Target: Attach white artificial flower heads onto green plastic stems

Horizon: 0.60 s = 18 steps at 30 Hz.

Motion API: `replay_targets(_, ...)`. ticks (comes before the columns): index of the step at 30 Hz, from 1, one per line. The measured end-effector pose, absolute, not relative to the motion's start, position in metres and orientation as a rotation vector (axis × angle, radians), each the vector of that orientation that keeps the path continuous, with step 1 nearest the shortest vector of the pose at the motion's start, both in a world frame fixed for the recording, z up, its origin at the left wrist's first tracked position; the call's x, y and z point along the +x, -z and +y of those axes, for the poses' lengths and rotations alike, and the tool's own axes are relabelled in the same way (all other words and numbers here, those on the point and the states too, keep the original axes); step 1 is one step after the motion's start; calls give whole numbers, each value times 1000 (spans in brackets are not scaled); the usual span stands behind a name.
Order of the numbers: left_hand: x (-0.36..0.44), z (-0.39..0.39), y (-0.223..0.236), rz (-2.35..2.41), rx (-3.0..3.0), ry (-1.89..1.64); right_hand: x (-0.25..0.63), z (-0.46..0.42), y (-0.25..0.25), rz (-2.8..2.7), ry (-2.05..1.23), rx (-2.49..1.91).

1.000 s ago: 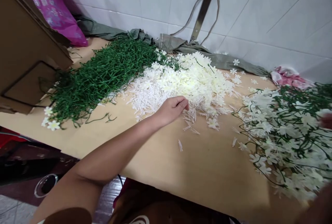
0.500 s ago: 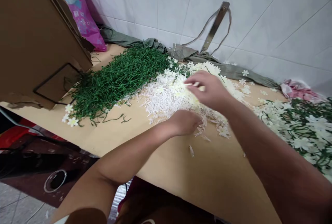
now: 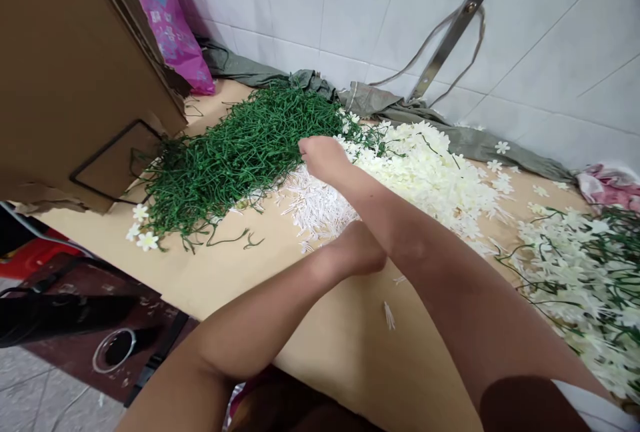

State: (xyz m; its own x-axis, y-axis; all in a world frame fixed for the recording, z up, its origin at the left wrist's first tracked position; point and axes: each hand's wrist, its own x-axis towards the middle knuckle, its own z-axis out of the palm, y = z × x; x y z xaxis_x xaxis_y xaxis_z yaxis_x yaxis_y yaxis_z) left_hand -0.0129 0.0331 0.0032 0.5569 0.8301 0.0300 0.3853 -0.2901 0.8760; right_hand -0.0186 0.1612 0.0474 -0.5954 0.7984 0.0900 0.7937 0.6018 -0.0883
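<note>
My right hand [image 3: 324, 157] reaches across to the right edge of a pile of green plastic stems [image 3: 240, 152], its fingers closed together; what they hold, if anything, is hidden. Below it, beside the heap of thin white sticks [image 3: 320, 209], is my left hand [image 3: 361, 250]. Its fingers lie hidden behind my right forearm. A mound of cream-white artificial flower heads [image 3: 425, 172] spreads to the right of my right hand.
White flowers on green stems [image 3: 580, 279] cover the table's right side. At left stands a cardboard box [image 3: 75, 85] with a pink bag [image 3: 175, 39] behind it. A metal bracket [image 3: 447, 45] leans against the tiled wall. Pink-and-white cloth [image 3: 607, 185] lies far right.
My right hand has moved left from the flower heads to the edge of the green stems. My right forearm now crosses in front of my left hand. The view has shifted slightly.
</note>
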Motion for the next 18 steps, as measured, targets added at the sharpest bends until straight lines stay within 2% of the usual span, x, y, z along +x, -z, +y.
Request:
replay_targets(3,-13,40,-6,1079,2138,-407,7,157,-60,-2499,-158,-1356)
replay_targets(5,-14,48,-7,1090,2291,-384,31,148,-67,-2291,-244,-1349)
replay_targets(10,-20,66,-6,1163,1791,-1119,99,102,-65,-1717,-684,-1279)
replay_targets(13,-20,69,-9,989,1489,-1245,128,68,-52,-1535,-928,-1216)
replay_targets(18,-13,57,-19,846,1453,-1265,147,32,-35,-1405,-1219,-1232)
